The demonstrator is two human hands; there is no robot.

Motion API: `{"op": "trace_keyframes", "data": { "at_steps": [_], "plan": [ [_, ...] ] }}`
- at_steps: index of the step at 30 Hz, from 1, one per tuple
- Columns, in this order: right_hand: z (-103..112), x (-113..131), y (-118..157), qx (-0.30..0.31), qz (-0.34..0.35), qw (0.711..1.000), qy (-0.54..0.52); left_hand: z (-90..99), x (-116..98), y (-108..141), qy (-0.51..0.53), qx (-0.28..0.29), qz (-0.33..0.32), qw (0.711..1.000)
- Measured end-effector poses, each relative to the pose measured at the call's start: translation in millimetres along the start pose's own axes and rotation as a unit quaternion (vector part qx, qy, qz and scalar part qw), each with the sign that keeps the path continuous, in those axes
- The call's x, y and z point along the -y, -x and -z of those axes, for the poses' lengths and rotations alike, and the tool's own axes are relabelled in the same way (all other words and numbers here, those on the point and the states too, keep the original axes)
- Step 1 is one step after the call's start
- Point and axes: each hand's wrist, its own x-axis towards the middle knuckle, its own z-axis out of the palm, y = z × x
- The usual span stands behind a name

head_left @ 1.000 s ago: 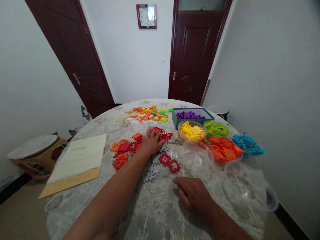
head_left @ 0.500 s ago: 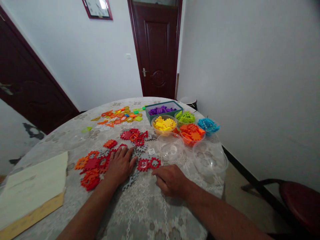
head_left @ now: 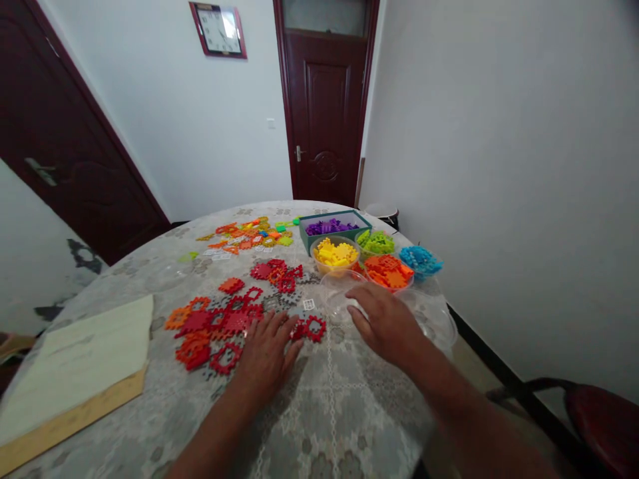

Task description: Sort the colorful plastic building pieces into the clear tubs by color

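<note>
My left hand [head_left: 269, 349] lies flat with fingers spread, over red and grey toothed plastic pieces on the table. A red square-holed piece [head_left: 314, 328] sits just beyond its fingertips. To its left spreads a pile of red pieces [head_left: 237, 322]. My right hand [head_left: 382, 322] is curled, thumb and forefinger close together, at the near edge of a clear plastic bowl [head_left: 333, 285]. Something small and whitish shows between those fingers; its kind cannot be made out. A white grid piece [head_left: 309, 305] lies between the hands. Another clear bowl [head_left: 442, 322] is partly hidden behind my right hand.
Bowls of yellow [head_left: 335, 253], orange [head_left: 389, 271], lime green [head_left: 377, 241] and blue pieces [head_left: 420, 261] stand at the right back, beside a box [head_left: 309, 243] of purple ones. Mixed pieces [head_left: 247, 236] lie farther back. Paper sheets [head_left: 94, 359] rest at left.
My right hand has moved right and forward from beside the red pieces to the clear bowl. My left hand has shifted right over the pieces. The view has tilted up slightly.
</note>
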Motion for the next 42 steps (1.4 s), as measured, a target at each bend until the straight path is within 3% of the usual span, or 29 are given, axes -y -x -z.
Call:
{"op": "trace_keyframes", "data": {
  "at_steps": [3,6,9,12,17,20,26,32,39,42],
  "plan": [
    [26,-37,-3,-0.033,-0.028,0.997,0.059,-9.6,-1,9,0.004,0.017,-0.018,1.000],
    [51,-85,7,-0.068,-0.081,0.987,0.123,-15.5,8,14,0.012,-0.006,-0.029,0.999],
    [65,-128,30,-0.042,-0.127,0.973,0.186,-17.5,14,13,0.017,-0.031,-0.043,0.998],
    [66,-152,54,0.007,-0.170,0.967,0.189,-17.6,11,11,0.023,-0.045,-0.066,0.997],
    [53,-152,76,0.084,-0.274,0.952,0.110,-17.9,5,10,0.039,-0.050,-0.082,0.995],
    [48,-144,78,0.091,-0.312,0.943,0.070,-19.0,8,10,0.040,-0.049,-0.083,0.995],
    [56,-132,77,0.106,-0.305,0.946,0.009,-20.4,14,9,0.037,-0.059,-0.091,0.993],
    [70,-150,58,0.140,-0.285,0.948,0.009,-18.9,15,8,0.046,-0.071,-0.087,0.993],
    [57,-155,56,0.207,-0.286,0.930,-0.105,-17.8,16,8,0.046,-0.075,-0.082,0.993],
    [53,-155,57,0.207,-0.299,0.921,-0.142,-18.6,17,9,0.045,-0.082,-0.085,0.992]
  ]
}}
